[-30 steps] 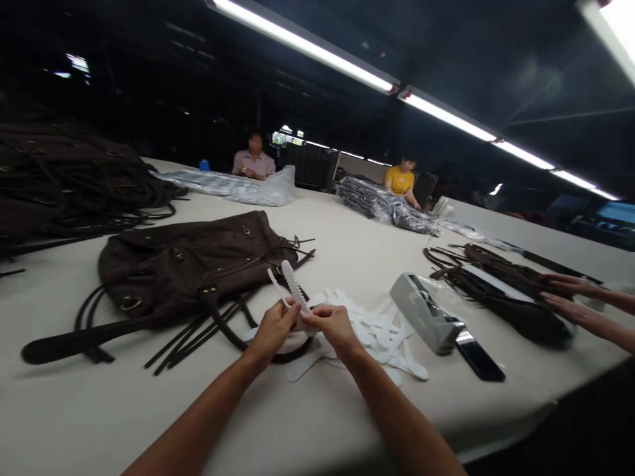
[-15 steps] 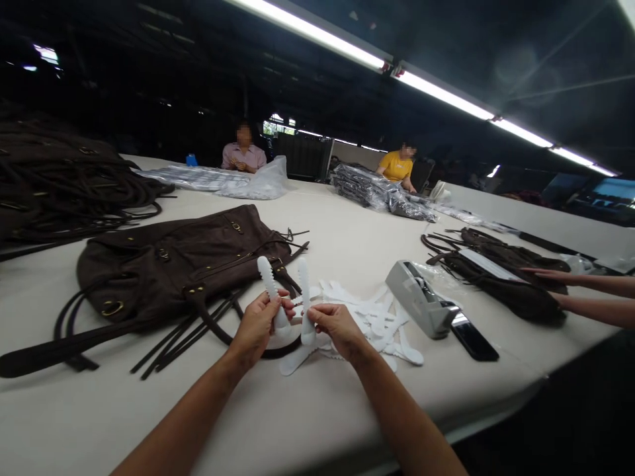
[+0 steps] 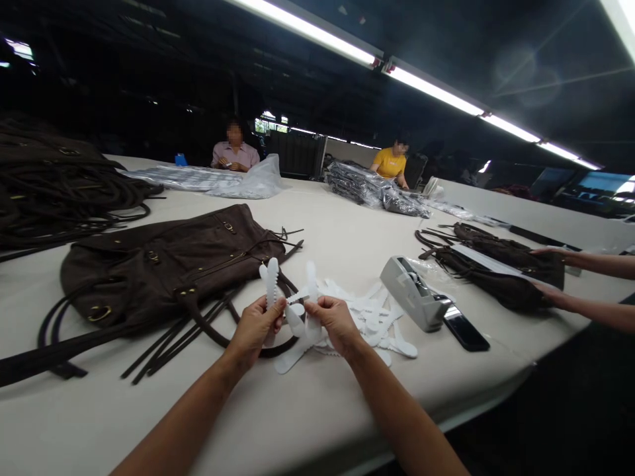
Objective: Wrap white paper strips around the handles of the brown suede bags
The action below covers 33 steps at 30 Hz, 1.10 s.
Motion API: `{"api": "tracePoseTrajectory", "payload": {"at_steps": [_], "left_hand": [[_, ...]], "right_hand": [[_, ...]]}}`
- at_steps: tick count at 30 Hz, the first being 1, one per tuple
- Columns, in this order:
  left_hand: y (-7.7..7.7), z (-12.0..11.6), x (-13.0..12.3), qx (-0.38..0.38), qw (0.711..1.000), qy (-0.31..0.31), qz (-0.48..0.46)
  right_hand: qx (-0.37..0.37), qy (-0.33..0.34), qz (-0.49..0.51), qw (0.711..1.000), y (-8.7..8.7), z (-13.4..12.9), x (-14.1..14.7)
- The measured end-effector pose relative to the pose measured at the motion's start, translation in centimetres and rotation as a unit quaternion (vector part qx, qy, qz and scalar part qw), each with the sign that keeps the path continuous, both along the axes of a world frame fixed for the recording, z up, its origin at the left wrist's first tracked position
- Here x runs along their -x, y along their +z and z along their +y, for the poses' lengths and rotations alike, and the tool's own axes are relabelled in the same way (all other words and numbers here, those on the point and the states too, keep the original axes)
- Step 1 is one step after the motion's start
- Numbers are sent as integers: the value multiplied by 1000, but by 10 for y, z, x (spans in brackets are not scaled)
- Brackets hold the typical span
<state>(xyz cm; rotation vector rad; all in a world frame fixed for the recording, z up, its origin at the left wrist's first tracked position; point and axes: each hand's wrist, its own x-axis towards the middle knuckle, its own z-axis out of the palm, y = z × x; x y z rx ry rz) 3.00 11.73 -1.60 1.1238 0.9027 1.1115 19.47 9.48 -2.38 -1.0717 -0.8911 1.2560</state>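
My left hand (image 3: 254, 327) pinches white notched strips (image 3: 272, 281) with rounded ends, their tips sticking up above the fingers. Facing it, my right hand (image 3: 338, 325) grips another white notched strip (image 3: 312, 281) between thumb and fingers. More white pieces cross between the two hands, and which hand bears them is hard to tell. Under and beyond my right hand lies a loose heap of the same strips (image 3: 380, 317). Behind my left hand, a dark brown handbag (image 3: 163, 264) rests on its side, its handle looping close to my fingers.
A grey tape dispenser (image 3: 414, 294) and a phone (image 3: 466, 327) sit right of the heap. At the right, a co-worker's hands (image 3: 550, 294) touch another brown bag (image 3: 501, 284). Brown bags are piled (image 3: 64, 185) at left. Two people sit across the table (image 3: 317, 218) near plastic-wrapped goods (image 3: 367, 185).
The strips in my left hand now show two overlapping tips fanned apart, and white pieces cross between my hands. The co-worker's hands at the right have shifted on the bag.
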Motion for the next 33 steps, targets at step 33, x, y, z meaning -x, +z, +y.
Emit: {"api": "tracePoseTrajectory", "payload": {"at_steps": [33], "left_hand": [[11, -22, -10, 126, 975, -184, 14]], "right_hand": [[-76, 30, 20, 996, 12, -7, -6]]}}
